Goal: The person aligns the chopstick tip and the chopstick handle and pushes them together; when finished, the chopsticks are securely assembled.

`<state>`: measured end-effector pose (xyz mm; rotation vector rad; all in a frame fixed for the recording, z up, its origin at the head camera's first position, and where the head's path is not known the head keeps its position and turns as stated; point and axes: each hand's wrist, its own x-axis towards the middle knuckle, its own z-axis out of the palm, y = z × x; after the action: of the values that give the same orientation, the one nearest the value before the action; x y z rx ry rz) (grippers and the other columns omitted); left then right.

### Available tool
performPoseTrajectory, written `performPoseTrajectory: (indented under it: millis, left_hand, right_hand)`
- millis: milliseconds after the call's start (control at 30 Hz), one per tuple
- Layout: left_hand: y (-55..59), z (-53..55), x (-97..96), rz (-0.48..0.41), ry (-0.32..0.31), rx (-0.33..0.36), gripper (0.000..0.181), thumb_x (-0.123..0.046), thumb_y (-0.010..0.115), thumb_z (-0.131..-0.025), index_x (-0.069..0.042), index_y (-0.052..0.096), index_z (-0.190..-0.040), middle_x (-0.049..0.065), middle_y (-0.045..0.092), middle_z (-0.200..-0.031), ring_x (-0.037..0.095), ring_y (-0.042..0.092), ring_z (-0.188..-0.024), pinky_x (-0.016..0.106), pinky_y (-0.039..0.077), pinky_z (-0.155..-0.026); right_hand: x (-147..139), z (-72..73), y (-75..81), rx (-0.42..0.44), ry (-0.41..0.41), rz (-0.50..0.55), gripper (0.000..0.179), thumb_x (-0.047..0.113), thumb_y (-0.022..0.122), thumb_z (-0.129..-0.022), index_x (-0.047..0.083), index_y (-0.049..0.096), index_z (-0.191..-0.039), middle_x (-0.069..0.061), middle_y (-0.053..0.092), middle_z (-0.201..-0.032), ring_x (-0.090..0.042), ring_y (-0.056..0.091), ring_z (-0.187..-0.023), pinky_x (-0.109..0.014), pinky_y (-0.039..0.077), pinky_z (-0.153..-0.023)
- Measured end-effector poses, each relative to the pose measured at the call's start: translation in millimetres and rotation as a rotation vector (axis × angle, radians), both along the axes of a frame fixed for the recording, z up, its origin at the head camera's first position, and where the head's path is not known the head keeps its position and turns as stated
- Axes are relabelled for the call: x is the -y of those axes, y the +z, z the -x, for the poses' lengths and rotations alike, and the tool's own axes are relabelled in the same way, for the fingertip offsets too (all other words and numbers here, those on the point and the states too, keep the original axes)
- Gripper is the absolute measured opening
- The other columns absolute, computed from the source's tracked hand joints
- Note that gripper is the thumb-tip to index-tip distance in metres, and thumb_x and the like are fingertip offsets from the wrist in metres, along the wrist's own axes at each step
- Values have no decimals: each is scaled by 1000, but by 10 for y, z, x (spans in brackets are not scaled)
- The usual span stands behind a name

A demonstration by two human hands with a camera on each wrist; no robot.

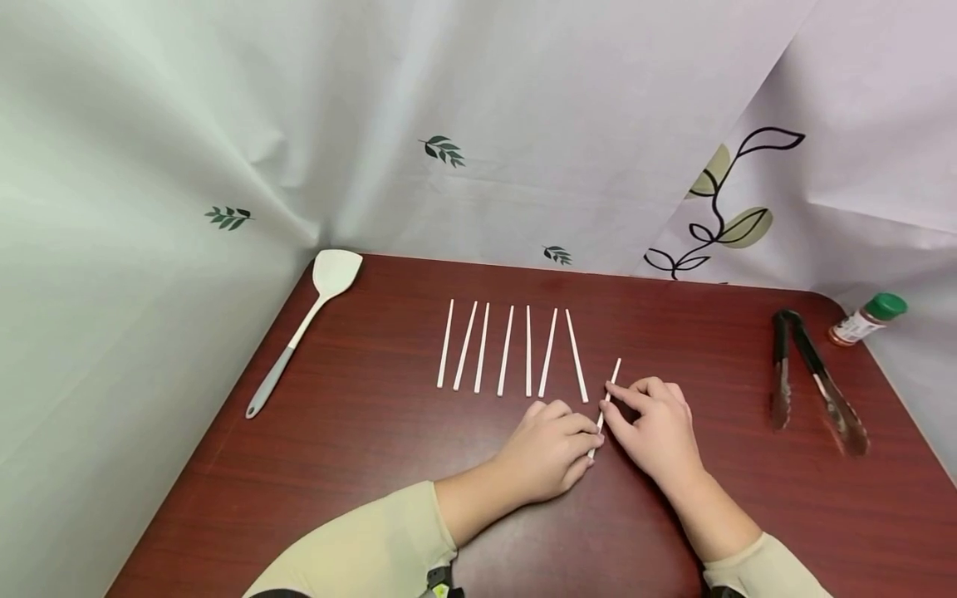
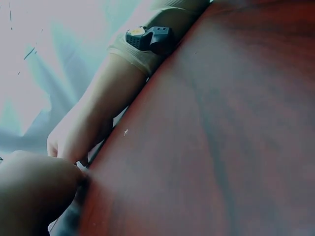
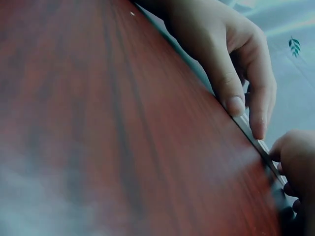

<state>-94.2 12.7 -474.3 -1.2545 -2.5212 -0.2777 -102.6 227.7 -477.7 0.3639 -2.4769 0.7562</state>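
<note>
A thin white stick (image 1: 616, 366) lies slanted on the table between my two hands in the head view. My left hand (image 1: 549, 448) pinches its near end with curled fingers. Farther up the same stick, the thumb and index finger of my right hand (image 1: 654, 428) hold it. In the right wrist view, the left hand's thumb and a finger (image 3: 234, 104) straddle the stick. The left wrist view shows both hands close together, the stick hidden there. Several more white sticks (image 1: 528, 349) lie in an uneven row, just left of and beyond my hands.
A white spatula with a grey handle (image 1: 271, 382) lies along the table's left side. To the right are black-handled metal tongs (image 1: 837, 407), spread apart, and a small bottle with a green cap (image 1: 886, 306) near the far right corner. Pale leaf-patterned cloth (image 1: 486, 199) hangs behind the table.
</note>
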Motion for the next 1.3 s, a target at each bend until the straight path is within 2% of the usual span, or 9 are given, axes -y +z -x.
performPoseTrajectory:
  millis: [200,333,633,800,1033,1300]
  left_hand:
    - [-7,79,-64,-23,36,-32,25,-38,71,-100,-33,81,-122,-20,70,-126,10,56,-111,32,44,-87]
    - [2,133,-127,-14,74,-55,24,-38,70,-100,-34,82,-121,-21,70,-128,11,55,-114,33,44,-89]
    - [2,292,-268,11,146,-28,25,-38,71,-101,-36,81,-124,-23,69,-130,8,55,-118,35,44,-93]
    - [-9,340,-289,-6,154,-34,24,-38,71,-101,-36,81,-123,-23,70,-129,9,57,-117,35,45,-93]
    - [-46,429,-293,-52,179,-50,22,-37,71,-101,-34,83,-120,-21,72,-126,10,59,-114,34,45,-89]
    - [-51,480,-316,-89,197,-57,22,-34,70,-103,-33,83,-120,-19,73,-126,11,60,-112,35,46,-88]
  right_hand:
    - [-2,104,1,47,-30,-4,25,15,84,-86,10,86,-110,-7,64,-89,-38,56,-87,-55,42,-76]
    - [-8,230,7,52,-45,6,23,14,84,-86,11,86,-108,-8,65,-88,-39,57,-86,-55,43,-75]
    - [-22,440,23,102,-104,3,22,15,79,-91,11,85,-112,-11,69,-91,-42,59,-89,-58,44,-77]
    - [-26,486,23,139,-131,-3,23,17,77,-93,11,85,-114,-13,70,-92,-44,59,-90,-60,45,-78]
    - [-16,625,40,250,-158,4,27,24,71,-98,16,83,-121,-16,75,-103,-44,59,-94,-62,45,-82]
    - [-7,697,58,291,-171,-29,35,28,64,-99,19,80,-129,-15,74,-106,-44,59,-98,-62,45,-87]
